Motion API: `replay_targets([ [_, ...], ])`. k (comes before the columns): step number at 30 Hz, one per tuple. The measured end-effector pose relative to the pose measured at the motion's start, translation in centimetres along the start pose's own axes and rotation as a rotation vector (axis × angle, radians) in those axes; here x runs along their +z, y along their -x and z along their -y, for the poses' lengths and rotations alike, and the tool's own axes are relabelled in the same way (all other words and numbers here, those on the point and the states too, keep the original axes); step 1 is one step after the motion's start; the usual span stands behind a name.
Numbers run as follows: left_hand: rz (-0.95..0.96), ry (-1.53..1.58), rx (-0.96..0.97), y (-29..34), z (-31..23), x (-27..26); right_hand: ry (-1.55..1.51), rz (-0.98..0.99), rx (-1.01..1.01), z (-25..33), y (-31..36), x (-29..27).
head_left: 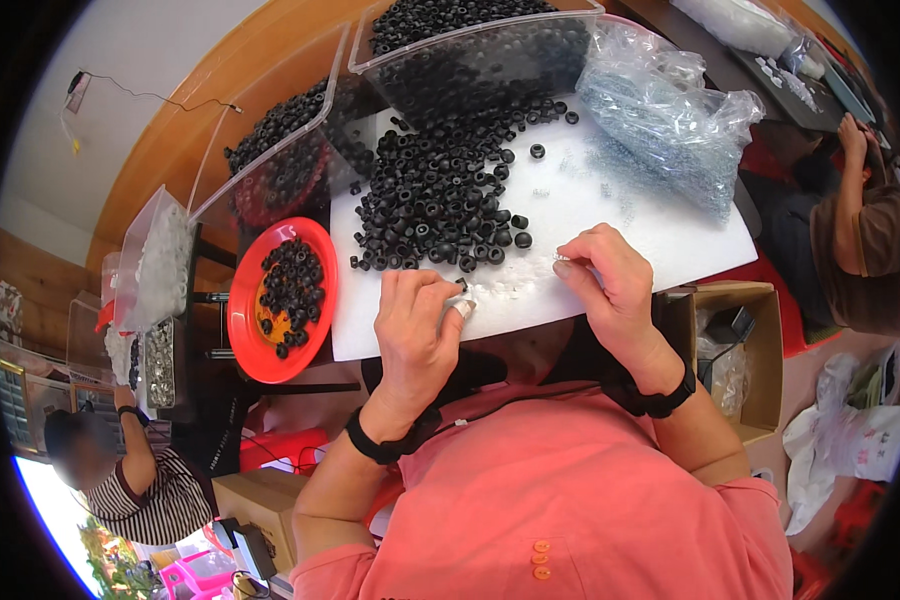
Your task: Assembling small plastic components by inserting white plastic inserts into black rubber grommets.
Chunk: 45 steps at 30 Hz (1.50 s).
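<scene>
My left hand (412,325) is closed in a pinch at the front edge of a white board (660,240), with a small black hollow piece (461,285) between thumb and fingers. A white wrap covers the thumb's tip. To its right, my right hand (615,285) pinches a tiny clear piece (559,258) just above the board. Beyond my left hand spreads a heap of small black round hollow pieces (420,190). The hands are apart, and both wrists wear black bands.
A red plate (331,290) with similar black pieces lies at left. Clear tubs (470,45) of black pieces stand behind the heap. A clear plastic bag (670,120) of small bluish pieces sits at back right. An open cardboard box (765,370) stands at right. Two people work nearby.
</scene>
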<state>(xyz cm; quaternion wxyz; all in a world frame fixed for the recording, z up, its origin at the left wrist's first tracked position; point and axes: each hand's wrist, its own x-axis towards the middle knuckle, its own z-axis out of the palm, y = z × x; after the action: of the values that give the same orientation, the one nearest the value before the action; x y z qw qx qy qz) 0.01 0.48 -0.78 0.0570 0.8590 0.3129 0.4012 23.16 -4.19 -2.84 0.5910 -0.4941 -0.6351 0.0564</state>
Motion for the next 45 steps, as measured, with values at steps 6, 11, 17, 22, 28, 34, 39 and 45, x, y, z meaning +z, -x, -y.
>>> replay_targets([
  [6, -0.015, 0.069, -0.086, -0.3, -0.2, 0.2, 0.05, 0.018, -0.022, 0.0, 0.0, 0.0],
  [11, 0.061, -0.142, -0.014, -1.4, 0.1, 0.5, 0.046, 0.013, -0.023, 0.2, -0.1, 0.0],
  [17, 0.03, -0.15, -0.055, -1.9, 0.7, 0.2, 0.035, -0.006, -0.074, 0.0, -0.1, 0.0],
  [22, 0.077, -0.077, -0.099, -1.9, 0.3, 0.4, 0.053, 0.004, -0.087, 0.0, -0.2, -0.3],
  [28, 0.003, -0.135, -0.104, -1.9, 0.8, 0.3, 0.064, -0.003, -0.098, -0.1, 0.0, -0.2],
  [34, 0.038, -0.202, -0.021, -2.9, 0.1, 1.3, 0.078, 0.007, -0.105, 0.1, -0.1, -0.2],
  [39, 0.021, -0.127, 0.036, -2.7, -0.5, 1.1, 0.08, 0.008, -0.108, 0.1, -0.1, -0.1],
  [45, 0.037, -0.109, 0.081, -2.6, -1.3, 2.6, 0.101, 0.013, -0.095, 0.2, 0.0, -0.1],
])
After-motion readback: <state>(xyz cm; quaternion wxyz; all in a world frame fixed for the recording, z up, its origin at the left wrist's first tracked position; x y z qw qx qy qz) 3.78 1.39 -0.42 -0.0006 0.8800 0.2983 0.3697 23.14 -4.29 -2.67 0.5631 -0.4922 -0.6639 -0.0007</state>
